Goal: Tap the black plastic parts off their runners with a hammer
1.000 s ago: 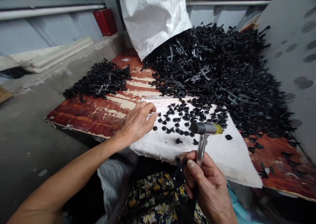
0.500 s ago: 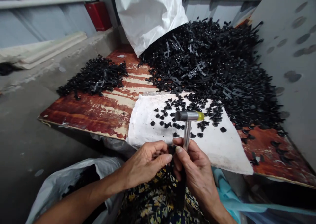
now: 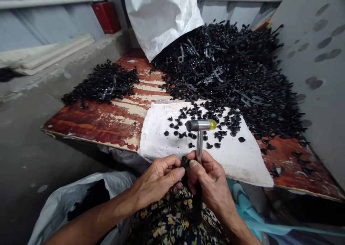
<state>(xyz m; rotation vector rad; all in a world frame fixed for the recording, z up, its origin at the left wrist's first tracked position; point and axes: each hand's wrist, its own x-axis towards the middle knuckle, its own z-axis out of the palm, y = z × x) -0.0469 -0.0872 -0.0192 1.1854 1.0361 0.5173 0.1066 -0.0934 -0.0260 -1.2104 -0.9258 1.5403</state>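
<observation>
No legible text, labels, numbers or brands in view; the hammer handle (image 3: 199,142), white sack (image 3: 159,18) and red wall box (image 3: 106,17) show no readable markings.

Left hand (image 3: 157,182) and right hand (image 3: 211,182) just apart before the body, both curled inward, fingers (image 3: 175,172) closed.

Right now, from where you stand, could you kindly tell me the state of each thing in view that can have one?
left hand: curled, fingertips at a small black plastic part
right hand: closed around the handle of the hammer
hammer: upright, head up
white sheet: spread on the board, black fasteners scattered on it
plywood board: red finish worn and peeling
white sack: open, mouth against a pile of black plastic parts
grey plastic bag: open, dark contents showing
</observation>
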